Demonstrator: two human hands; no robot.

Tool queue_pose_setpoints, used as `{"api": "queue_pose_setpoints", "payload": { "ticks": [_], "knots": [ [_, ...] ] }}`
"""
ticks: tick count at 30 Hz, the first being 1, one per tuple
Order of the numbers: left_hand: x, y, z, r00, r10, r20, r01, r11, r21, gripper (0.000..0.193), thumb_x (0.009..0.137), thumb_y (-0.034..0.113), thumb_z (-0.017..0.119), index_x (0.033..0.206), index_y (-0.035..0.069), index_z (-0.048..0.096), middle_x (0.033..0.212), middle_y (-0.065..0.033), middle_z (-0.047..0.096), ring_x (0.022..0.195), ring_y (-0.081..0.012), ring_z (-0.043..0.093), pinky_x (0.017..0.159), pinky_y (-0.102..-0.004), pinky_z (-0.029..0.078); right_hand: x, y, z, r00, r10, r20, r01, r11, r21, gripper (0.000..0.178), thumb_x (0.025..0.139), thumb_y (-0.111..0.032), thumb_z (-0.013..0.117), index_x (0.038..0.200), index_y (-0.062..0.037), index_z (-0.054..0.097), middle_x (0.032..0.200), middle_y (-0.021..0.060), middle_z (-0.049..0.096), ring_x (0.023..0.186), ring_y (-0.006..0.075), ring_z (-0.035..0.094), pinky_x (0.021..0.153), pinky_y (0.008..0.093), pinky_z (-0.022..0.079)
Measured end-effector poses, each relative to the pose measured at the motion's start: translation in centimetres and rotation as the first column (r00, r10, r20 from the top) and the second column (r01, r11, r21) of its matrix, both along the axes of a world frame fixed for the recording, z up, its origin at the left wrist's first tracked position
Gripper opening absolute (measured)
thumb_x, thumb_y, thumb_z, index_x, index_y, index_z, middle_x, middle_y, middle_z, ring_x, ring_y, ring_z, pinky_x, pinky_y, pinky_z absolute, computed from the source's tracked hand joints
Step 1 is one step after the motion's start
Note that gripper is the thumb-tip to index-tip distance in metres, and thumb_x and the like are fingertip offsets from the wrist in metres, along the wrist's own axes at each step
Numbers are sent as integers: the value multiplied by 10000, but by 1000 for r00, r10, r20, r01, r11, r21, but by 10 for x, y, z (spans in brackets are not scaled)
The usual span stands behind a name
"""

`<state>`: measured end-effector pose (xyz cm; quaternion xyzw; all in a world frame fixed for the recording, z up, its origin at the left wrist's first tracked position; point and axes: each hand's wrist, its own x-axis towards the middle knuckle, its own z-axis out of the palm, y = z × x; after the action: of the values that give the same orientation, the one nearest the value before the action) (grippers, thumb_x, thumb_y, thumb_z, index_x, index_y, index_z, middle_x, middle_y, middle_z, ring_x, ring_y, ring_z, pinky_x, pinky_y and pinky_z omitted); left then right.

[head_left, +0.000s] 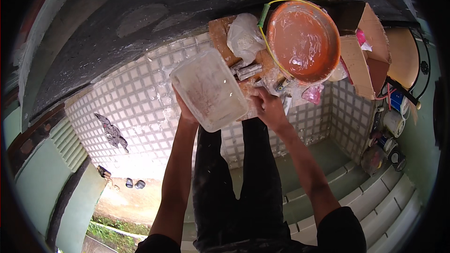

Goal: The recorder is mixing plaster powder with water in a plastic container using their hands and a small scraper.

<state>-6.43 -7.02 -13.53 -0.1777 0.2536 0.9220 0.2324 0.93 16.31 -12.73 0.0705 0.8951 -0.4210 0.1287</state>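
While the seemingly light, stiff tub [209,91] was sensibly edge-gripped by the left hand [185,109], the right hand [266,106] was curled, hold unclear.

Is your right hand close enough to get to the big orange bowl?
Probably yes. The right hand looks near the orange bowl, and the see-through container is off to that hand's left, so the way looks mostly free.

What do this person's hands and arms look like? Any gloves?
No gloves: the left hand, partly hidden, and the right hand are bare. The forearms are bare too, narrowing toward the wrists, and short black sleeves stop near the elbows.
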Motion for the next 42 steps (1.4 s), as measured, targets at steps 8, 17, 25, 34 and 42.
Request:
{"api": "queue_pose_setpoints", "payload": {
  "ticks": [8, 17, 25, 34, 42],
  "knots": [
    [18, -52, -6, 806, 146, 573, -394, 856, 336, 849, 820, 726, 397, 1405, 113, 348, 1389, -87, 418, 1223, -281, 444, 1018, -442, 391, -83, -42, 30, 933, -69, -354, 146, 970, 197, 507, 745, -87, 687, 1215, -61, 499, 1129, 168, 541, 1036, 355, 533, 839, 411, 463],
    [24, -51, -14, 995, -38, 93, 25, 989, 145, 885, 810, 747, 379, 1408, 96, 336, 1381, -112, 425, 1224, -290, 448, 1005, -451, 405, -97, -46, 0, 931, -56, -360, 109, 986, 129, 89, 770, -1, 653, 855, -2, 629, 795, 163, 613, 694, 295, 608, 615, 361, 480],
    [36, -56, -37, 991, -11, 135, -15, 982, 190, 843, 827, 740, 355, 1410, 132, 341, 1367, -76, 442, 1215, -275, 461, 993, -451, 418, -92, -53, 30, 920, -62, -386, 51, 998, -38, 105, 750, 58, 570, 838, 22, 615, 790, 174, 604, 760, 339, 603, 696, 406, 488],
    [35, -50, -42, 996, -19, 87, 3, 983, 186, 835, 830, 735, 362, 1421, 147, 320, 1397, -65, 404, 1239, -271, 434, 1018, -454, 395, -150, -31, -30, 1000, 1, -11, 3, 939, 344, 346, 755, -53, 580, 1093, 14, 604, 988, 230, 630, 891, 354, 629, 812, 406, 500],
    [31, -49, -46, 993, 2, 115, -19, 988, 150, 817, 836, 727, 361, 1404, 139, 352, 1370, -67, 443, 1201, -265, 477, 985, -442, 428, -165, -34, -95, 983, 160, -89, -53, 716, 696, 546, 794, -160, 581, 1286, 31, 438, 1252, 235, 498, 1194, 346, 469, 1001, 420, 382]
  ]
}}
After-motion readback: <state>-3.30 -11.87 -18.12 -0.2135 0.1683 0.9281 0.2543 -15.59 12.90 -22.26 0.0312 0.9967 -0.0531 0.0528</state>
